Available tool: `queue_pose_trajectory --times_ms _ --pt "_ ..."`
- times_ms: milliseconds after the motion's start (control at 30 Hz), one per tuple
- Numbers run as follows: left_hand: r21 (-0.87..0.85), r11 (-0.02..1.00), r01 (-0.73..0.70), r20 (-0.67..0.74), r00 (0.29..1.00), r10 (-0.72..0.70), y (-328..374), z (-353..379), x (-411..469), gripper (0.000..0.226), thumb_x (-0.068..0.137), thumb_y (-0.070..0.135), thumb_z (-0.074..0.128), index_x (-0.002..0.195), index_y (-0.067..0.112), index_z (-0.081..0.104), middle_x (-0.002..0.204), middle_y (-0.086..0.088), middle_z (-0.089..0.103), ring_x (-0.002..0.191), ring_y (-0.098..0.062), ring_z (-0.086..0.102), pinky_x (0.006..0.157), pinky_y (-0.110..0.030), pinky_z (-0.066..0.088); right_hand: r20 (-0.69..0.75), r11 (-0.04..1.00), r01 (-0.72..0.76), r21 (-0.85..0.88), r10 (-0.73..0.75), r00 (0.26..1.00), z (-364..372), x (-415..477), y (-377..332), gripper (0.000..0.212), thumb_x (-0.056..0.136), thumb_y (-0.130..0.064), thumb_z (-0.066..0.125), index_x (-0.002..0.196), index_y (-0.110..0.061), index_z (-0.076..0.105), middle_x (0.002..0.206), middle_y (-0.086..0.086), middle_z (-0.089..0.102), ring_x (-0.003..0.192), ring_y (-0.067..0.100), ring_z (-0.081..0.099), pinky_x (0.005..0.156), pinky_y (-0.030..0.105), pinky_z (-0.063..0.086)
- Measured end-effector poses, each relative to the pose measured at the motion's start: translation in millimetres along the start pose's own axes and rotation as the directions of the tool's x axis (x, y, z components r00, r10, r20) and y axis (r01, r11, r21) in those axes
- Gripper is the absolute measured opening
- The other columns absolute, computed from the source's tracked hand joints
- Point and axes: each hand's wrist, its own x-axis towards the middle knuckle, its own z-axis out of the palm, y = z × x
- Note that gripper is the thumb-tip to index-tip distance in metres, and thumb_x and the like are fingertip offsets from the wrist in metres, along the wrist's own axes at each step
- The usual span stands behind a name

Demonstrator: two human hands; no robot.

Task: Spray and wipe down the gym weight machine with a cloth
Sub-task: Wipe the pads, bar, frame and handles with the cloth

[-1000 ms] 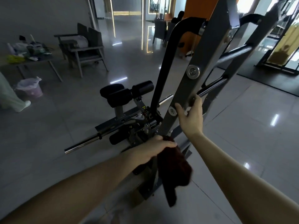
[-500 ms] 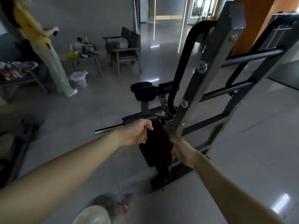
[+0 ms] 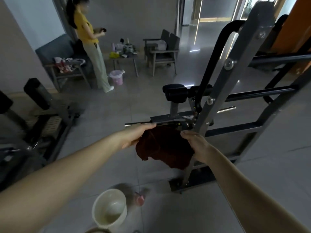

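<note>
now my left hand (image 3: 137,135) pinches the left edge of the dark red cloth (image 3: 164,147), my right hand (image 3: 196,145) grips its right edge, cloth spread wide between them where half a second ago it hung bunched, held just in front of the weight machine (image 3: 235,64), white bucket (image 3: 109,216) on the floor below

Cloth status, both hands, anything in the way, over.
Left hand, right hand both grip cloth. Cloth hangs spread before machine. Bowl on floor below, clear of it.
</note>
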Motion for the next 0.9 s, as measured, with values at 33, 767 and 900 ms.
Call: queue_pose_trajectory --times_ms 33,767,900 --pt "0.014 0.999 -0.029 0.111 0.993 0.028 -3 -2 -7 0.035 0.095 0.038 0.070 0.127 0.024 0.068 0.119 0.001 0.075 0.113 -0.016 0.070 0.105 -0.034 0.051 -0.020 1.000 0.001 -0.021 -0.001 1.000 3 2 -2 0.031 0.099 -0.030 0.061 0.123 -0.013 0.068 0.125 0.013 0.068 0.122 0.033 0.062 0.107 0.052 0.047" --pt "-0.494 0.869 -0.040 -0.184 0.981 -0.059 -115 -167 -18 0.032 0.095 0.024 0.071 0.123 0.009 0.068 0.112 -0.009 0.077 0.101 -0.021 0.074 0.081 -0.028 0.062 -0.180 0.999 -0.039 -0.009 0.037 0.983 165 63 -4 0.017 0.103 -0.019 0.055 0.109 -0.008 0.066 0.111 0.014 0.069 0.102 0.031 0.067 0.087 0.042 0.056" --pt "-0.164 0.976 0.140 -0.043 0.988 -0.149 -127 -219 -26 0.074 0.075 0.009 0.088 0.138 0.015 0.050 0.131 -0.009 0.063 0.116 -0.025 0.066 0.096 -0.032 0.057 -0.197 0.996 0.056 -0.072 -0.070 0.978 194 84 -2 0.011 0.100 -0.016 0.060 0.101 -0.012 0.070 0.110 0.013 0.071 0.099 0.027 0.068 0.092 0.043 0.056"
